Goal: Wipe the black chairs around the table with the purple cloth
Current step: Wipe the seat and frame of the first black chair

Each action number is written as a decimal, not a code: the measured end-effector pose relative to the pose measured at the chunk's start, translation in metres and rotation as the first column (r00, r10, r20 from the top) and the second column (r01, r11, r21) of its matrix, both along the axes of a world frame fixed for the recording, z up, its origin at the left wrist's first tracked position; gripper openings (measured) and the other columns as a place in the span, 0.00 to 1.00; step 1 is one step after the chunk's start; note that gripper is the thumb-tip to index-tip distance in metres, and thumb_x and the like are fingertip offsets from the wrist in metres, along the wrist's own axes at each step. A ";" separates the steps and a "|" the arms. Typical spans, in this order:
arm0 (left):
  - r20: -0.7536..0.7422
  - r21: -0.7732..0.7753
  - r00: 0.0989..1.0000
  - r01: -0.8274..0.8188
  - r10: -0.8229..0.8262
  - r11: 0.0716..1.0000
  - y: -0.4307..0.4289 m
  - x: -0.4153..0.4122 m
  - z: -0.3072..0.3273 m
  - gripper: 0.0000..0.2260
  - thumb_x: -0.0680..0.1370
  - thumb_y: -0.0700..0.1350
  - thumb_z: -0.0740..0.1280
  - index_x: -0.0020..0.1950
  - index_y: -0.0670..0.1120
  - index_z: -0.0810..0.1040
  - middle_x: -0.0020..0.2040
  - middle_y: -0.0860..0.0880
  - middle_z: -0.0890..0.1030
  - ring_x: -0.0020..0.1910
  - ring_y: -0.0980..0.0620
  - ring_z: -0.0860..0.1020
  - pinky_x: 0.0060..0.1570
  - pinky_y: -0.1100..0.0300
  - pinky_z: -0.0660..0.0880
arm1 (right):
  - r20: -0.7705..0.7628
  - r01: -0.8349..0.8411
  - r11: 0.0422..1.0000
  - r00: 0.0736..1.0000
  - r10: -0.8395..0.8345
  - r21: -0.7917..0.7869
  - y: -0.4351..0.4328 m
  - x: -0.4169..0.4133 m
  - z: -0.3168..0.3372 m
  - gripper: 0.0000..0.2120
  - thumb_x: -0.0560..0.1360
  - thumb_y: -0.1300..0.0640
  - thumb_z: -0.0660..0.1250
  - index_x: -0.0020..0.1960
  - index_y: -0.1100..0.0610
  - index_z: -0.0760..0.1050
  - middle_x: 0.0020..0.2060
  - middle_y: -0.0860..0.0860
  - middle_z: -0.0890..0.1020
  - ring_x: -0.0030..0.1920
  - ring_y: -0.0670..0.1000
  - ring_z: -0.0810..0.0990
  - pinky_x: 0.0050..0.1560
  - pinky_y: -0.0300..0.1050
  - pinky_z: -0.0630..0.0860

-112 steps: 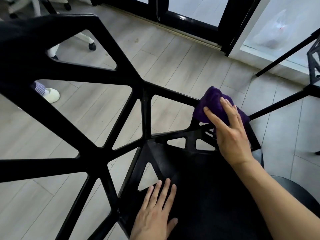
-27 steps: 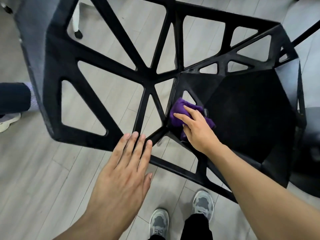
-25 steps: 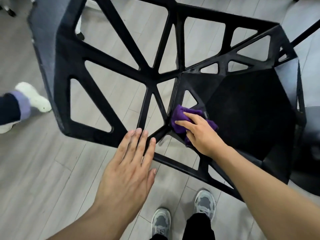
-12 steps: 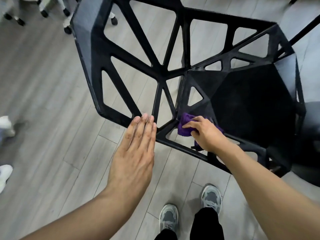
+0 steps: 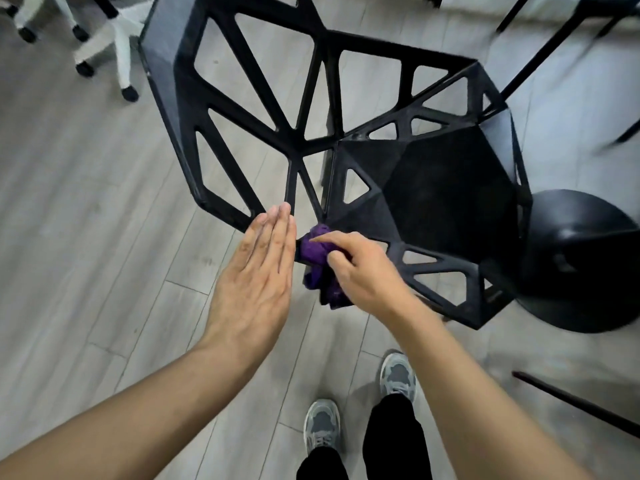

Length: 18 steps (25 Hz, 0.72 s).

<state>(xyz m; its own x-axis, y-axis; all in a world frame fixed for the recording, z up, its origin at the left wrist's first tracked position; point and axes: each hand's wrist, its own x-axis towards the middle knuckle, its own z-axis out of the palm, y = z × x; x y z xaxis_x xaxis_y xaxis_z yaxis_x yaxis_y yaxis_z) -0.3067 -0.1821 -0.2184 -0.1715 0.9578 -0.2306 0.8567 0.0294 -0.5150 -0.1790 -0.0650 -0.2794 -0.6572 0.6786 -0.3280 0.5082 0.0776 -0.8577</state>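
The black chair (image 5: 450, 188) stands on the wood floor (image 5: 86, 202) ahead of your shoes (image 5: 322, 431). Your left hand (image 5: 256, 271) is flat, fingers straight and together, fingertips at the frame's near edge. Your right hand (image 5: 363, 271) grips the bunched purple cloth (image 5: 313, 252) against that same edge, just beside the left.

- Pale grey wood-plank floor (image 5: 86, 202) lay in soft, even light.
- A white wheeled chair base (image 5: 114, 39) stood top left.
- A round black base (image 5: 581, 258) sat at the right.
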 end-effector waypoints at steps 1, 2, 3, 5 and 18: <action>-0.007 -0.016 1.000 0.001 -0.001 1.000 0.001 0.000 -0.001 0.33 0.82 0.41 0.48 0.75 0.30 0.28 0.77 0.30 0.30 0.78 0.36 0.31 0.76 0.43 0.29 | 0.051 -0.028 0.996 0.998 0.024 0.080 -0.009 -0.003 0.000 0.18 0.77 0.52 0.56 0.61 0.39 0.77 0.52 0.45 0.79 0.53 0.50 0.79 0.54 0.51 0.78; -0.024 -0.038 1.000 0.008 -0.009 0.999 0.000 -0.001 -0.003 0.32 0.82 0.41 0.47 0.75 0.30 0.28 0.77 0.29 0.30 0.78 0.35 0.31 0.76 0.42 0.29 | 0.090 -0.014 0.988 0.996 0.000 0.154 -0.016 -0.003 -0.002 0.18 0.78 0.52 0.57 0.63 0.40 0.77 0.53 0.46 0.78 0.54 0.50 0.78 0.55 0.50 0.76; -0.040 -0.054 0.999 0.023 -0.026 0.998 0.000 -0.001 -0.004 0.32 0.82 0.42 0.46 0.75 0.30 0.29 0.77 0.29 0.30 0.78 0.34 0.31 0.75 0.41 0.27 | 0.112 0.028 0.975 0.992 -0.054 0.219 -0.022 0.004 -0.005 0.18 0.77 0.51 0.56 0.63 0.42 0.78 0.53 0.47 0.78 0.55 0.51 0.76 0.55 0.50 0.75; -0.052 -0.075 0.998 0.033 -0.037 0.997 0.000 -0.001 -0.005 0.31 0.83 0.45 0.44 0.77 0.31 0.30 0.77 0.29 0.32 0.78 0.33 0.31 0.73 0.38 0.25 | 0.091 0.158 0.935 0.976 -0.195 0.317 -0.035 0.030 -0.017 0.21 0.75 0.50 0.55 0.62 0.46 0.80 0.54 0.49 0.78 0.54 0.52 0.76 0.55 0.52 0.74; 0.346 -0.034 0.934 -0.081 0.088 0.996 0.024 0.040 -0.045 0.32 0.82 0.57 0.46 0.82 0.39 0.54 0.81 0.39 0.58 0.82 0.39 0.52 0.80 0.43 0.45 | 0.217 0.424 0.827 0.826 -0.520 0.369 -0.018 0.173 -0.069 0.19 0.74 0.55 0.57 0.60 0.51 0.81 0.54 0.51 0.75 0.57 0.56 0.75 0.64 0.50 0.70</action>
